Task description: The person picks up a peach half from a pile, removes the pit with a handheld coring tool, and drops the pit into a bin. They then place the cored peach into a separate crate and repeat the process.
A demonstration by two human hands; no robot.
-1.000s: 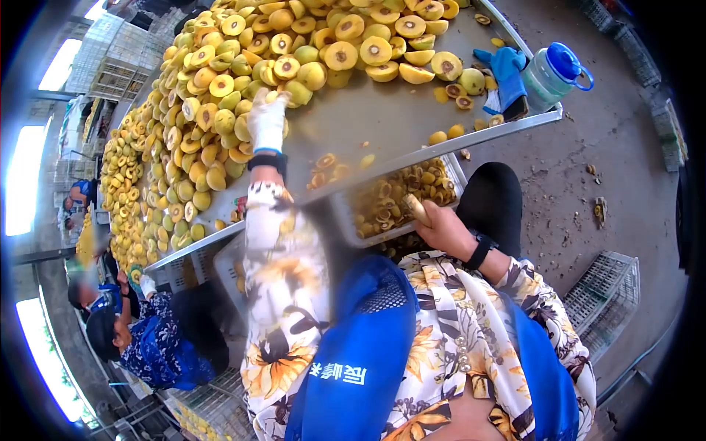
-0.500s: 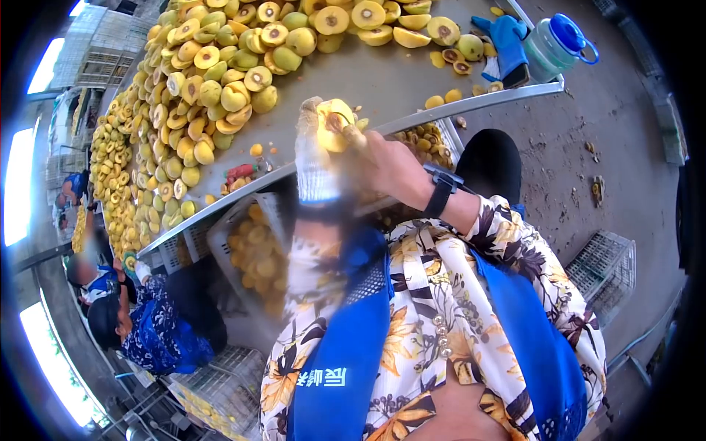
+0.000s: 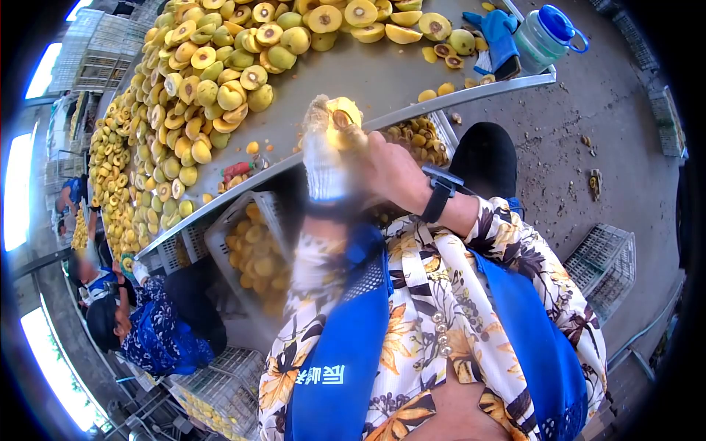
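Item in hand: 1 halved round fruit, yellow flesh w/ brown core, held at near rim of grey metal table, mid-scene.

L. hand in white knit glove: closed round fruit from the left; cut face up, prob. so core is open to the other hand. Forearm upright from near side.

R. hand, bare: against fruit's near right edge, fingers curled, back of hand up, elbow bent out right; blur hides what, if anything, they pinch, so grip can't be told.

White plastic crate w/ brown-yellow scraps: under rim, right; presumably for a short drop.

White plastic crate w/ yellow pcs.: near left, below rim.

Heap of yellow-green halved fruit: far left, prob. for L. arm's reach.
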